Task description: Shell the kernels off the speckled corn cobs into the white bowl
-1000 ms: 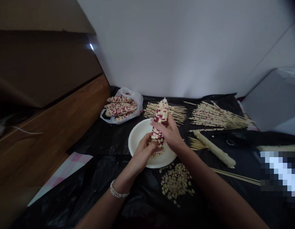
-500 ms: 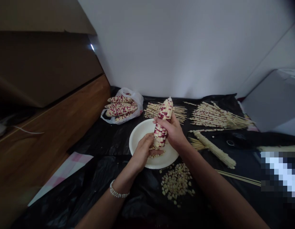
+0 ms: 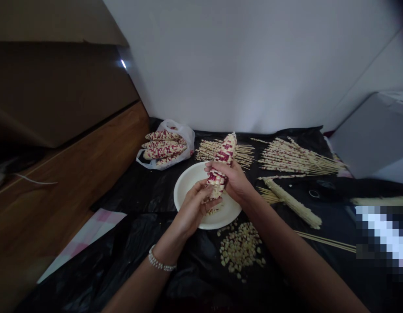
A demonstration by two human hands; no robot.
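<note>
A corn cob (image 3: 225, 153) with cream and dark red kernels is tilted upright over a white bowl (image 3: 185, 182). My right hand (image 3: 236, 180) wraps round its middle, thumb across the front. At the lower end of the cob, my left hand (image 3: 195, 204) grips it with thumb and fingers, a beaded bracelet on that wrist. Some loose kernels (image 3: 213, 211) lie in the bowl beneath. In front of the bowl, a heap of kernels (image 3: 241, 248) rests on black plastic sheeting (image 3: 139, 248).
Back left, a plastic bag (image 3: 186, 134) holds several corn cobs (image 3: 164, 151). Kernel-threaded sticks (image 3: 283, 155) lie behind and right of the bowl. A stripped cob (image 3: 296, 204) and bare sticks (image 3: 325, 241) are on the right. A wooden panel (image 3: 74, 174) borders the left.
My left hand has turned and moved up against the cob's lower end, with its fingers now showing beneath. My right thumb sits slightly further across the cob. The view has shifted a little.
</note>
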